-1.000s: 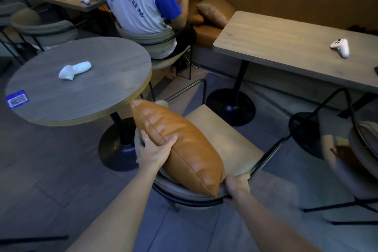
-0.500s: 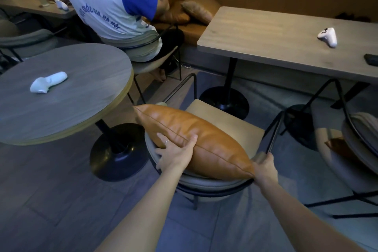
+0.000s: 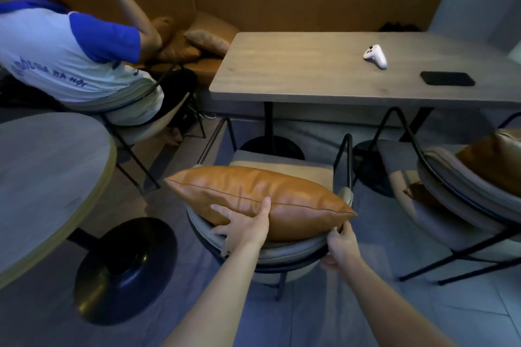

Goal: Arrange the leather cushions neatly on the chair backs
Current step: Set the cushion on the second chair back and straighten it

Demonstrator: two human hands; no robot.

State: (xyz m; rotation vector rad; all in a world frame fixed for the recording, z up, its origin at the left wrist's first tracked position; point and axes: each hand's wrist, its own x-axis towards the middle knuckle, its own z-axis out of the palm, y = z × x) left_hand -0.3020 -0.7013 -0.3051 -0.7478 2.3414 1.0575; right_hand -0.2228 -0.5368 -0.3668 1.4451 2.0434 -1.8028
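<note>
Head view: one tan leather cushion (image 3: 262,200) is laid lengthwise along the curved grey back of a chair (image 3: 282,255) in the centre, its long seam facing the camera. Two bare hands are seen on it. The left hand (image 3: 245,227) is spread flat and open against the cushion's near face, a ring on one finger. The right hand (image 3: 342,245) is closed in a pinch around the cushion's right corner, just above the chair back.

A second chair (image 3: 462,205) is seen at the right edge, with a second tan cushion (image 3: 493,163) resting against its back. Two more cushions (image 3: 208,39) are piled on the tan bench along the far wall.

Two tabletops are visible: a round tabletop (image 3: 48,177) at the left and a rectangular tabletop (image 3: 310,70) behind the centre chair. On the rectangular one lie one white controller (image 3: 375,56) and one black phone (image 3: 446,78), near each other but apart.

One seated person (image 3: 70,56) in a white and blue shirt is seen from behind at upper left, on a third chair.
</note>
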